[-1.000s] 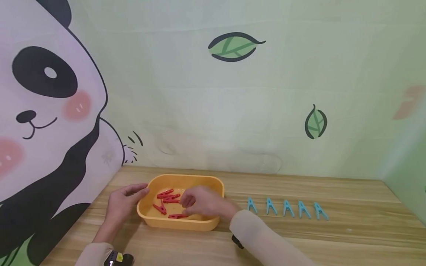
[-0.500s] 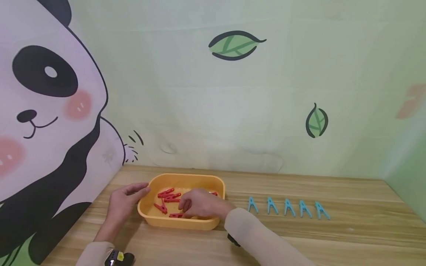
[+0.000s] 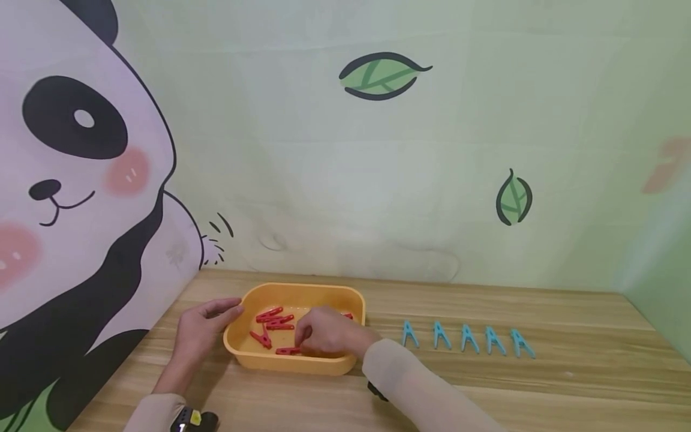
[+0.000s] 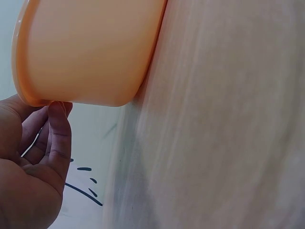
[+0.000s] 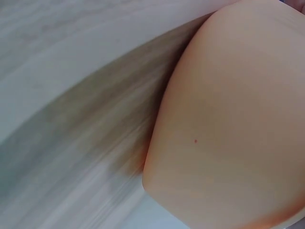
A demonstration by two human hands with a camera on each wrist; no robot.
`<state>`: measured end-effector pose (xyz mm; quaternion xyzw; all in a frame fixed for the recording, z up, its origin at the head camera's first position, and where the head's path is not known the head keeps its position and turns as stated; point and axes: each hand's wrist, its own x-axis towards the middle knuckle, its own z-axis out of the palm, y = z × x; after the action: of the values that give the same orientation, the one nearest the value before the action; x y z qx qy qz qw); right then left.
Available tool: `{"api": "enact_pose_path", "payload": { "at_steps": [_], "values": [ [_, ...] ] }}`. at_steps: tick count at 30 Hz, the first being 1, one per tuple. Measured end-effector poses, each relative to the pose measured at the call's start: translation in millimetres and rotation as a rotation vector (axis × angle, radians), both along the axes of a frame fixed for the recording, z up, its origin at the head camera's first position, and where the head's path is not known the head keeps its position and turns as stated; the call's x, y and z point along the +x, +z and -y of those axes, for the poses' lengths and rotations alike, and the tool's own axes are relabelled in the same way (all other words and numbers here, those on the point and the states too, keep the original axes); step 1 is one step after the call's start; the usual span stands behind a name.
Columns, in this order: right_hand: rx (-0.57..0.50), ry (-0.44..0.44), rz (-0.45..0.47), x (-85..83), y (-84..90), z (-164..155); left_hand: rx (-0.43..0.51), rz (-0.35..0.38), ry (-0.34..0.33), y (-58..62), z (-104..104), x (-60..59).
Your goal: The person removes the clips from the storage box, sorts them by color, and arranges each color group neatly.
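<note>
An orange plastic tub point(image 3: 302, 363) stands on the table with several red clothespins point(image 3: 272, 318) lying in it. At its left end my left hand point(image 3: 197, 333) holds the rim; in the left wrist view the thumb and fingers point(image 4: 59, 138) meet at the rim of the tub point(image 4: 86, 57). Reaching in over the right side, my right hand point(image 3: 329, 331) curls its fingers at the right end of a red clothespin point(image 3: 288, 351) near the front wall. The fingertips are hidden. The right wrist view is mostly filled by the tub's outer wall point(image 5: 228, 119).
Several blue clothespins point(image 3: 468, 339) lie in a spaced row on the wooden table point(image 3: 594, 372), right of the tub and beyond my right sleeve point(image 3: 421, 378). A printed panda backdrop point(image 3: 324, 180) rises behind the table.
My right hand has shifted slightly within the tub and its fingers have drawn in at the front red clothespin. Another red clothespin has come into sight behind that hand. The left hand keeps its place.
</note>
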<state>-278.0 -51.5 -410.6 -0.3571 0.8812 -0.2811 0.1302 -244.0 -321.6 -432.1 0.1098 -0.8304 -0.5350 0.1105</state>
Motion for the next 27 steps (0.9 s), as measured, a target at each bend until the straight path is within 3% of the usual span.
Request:
{"api": "enact_pose_path", "payload": {
  "at_steps": [7, 27],
  "values": [
    [-0.014, -0.038, -0.051, -4.0, -2.0, -1.4, 0.001, -0.005, 0.002, -0.5, -0.2, -0.1],
    [-0.003, -0.041, -0.005, 0.3, 0.0, 2.4, 0.004, -0.004, 0.003, -0.6, -0.3, -0.4]
  ]
}}
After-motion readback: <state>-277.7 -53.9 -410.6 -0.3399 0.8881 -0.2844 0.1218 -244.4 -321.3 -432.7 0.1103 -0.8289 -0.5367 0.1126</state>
